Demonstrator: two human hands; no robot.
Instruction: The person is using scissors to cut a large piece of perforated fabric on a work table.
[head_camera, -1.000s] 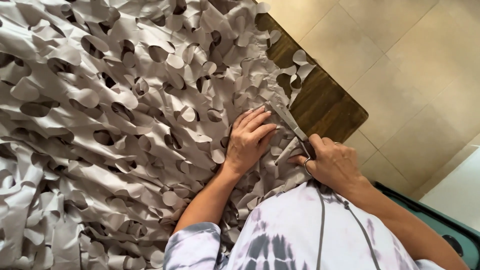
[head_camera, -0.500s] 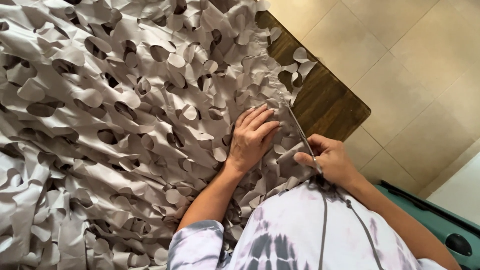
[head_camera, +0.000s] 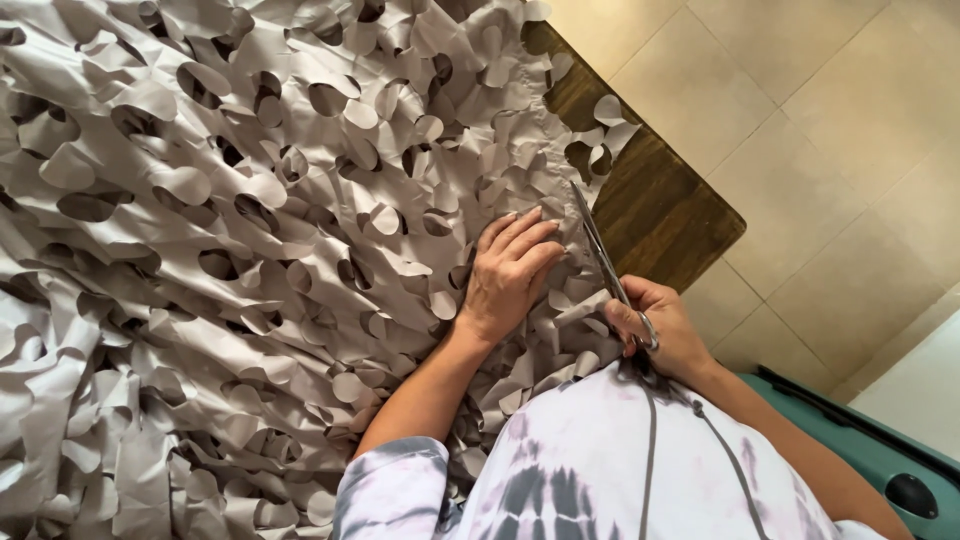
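Near the worktop (head_camera: 690, 215) edge, left hand (head_camera: 510, 275) presses flat on grey cut-out fabric (head_camera: 250, 250); right hand (head_camera: 655, 330) grips closed scissors (head_camera: 600, 250).

A dark brown wooden table (head_camera: 665, 215) is seen from above, its grain running lengthwise and one corner jutting toward the pale tiled floor (head_camera: 820, 130) on which it stands. Most of the tabletop is covered by a large sheet of grey-beige cut-out netting fabric (head_camera: 250, 250), slit into many curled leaf-like flaps with dark oval gaps between them. Only a strip along the right edge and the corner of the table is left bare. The fabric's hemmed edge is laid along that strip, with a few flaps spilling onto the wood.
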